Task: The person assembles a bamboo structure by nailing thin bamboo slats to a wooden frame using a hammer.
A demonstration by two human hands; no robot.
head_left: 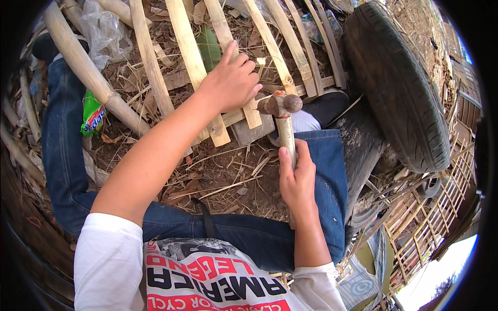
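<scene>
My right hand (298, 179) is wrapped round the handle of a ball-peen hammer (286, 132), whose rusty head is raised at the top. My left hand (231, 83) lies over a flat bamboo slat (220, 25), holding it with the index finger stretched along it; the palm side is hidden. The slat's near end crosses a thin bamboo crosspiece (233, 117), above a grey block (252, 132). The hammer head is just right of my left hand, near the crosspiece. More bamboo slats (182, 39) lie side by side across the crosspiece.
A worn black tyre (397, 88) stands at the right. A thick bamboo pole (85, 67) lies at the left, beside clear plastic (106, 33) and a green wrapper (93, 114). My jeans-clad legs (65, 145) surround the litter-strewn ground. Bamboo lattice (430, 210) is at the right.
</scene>
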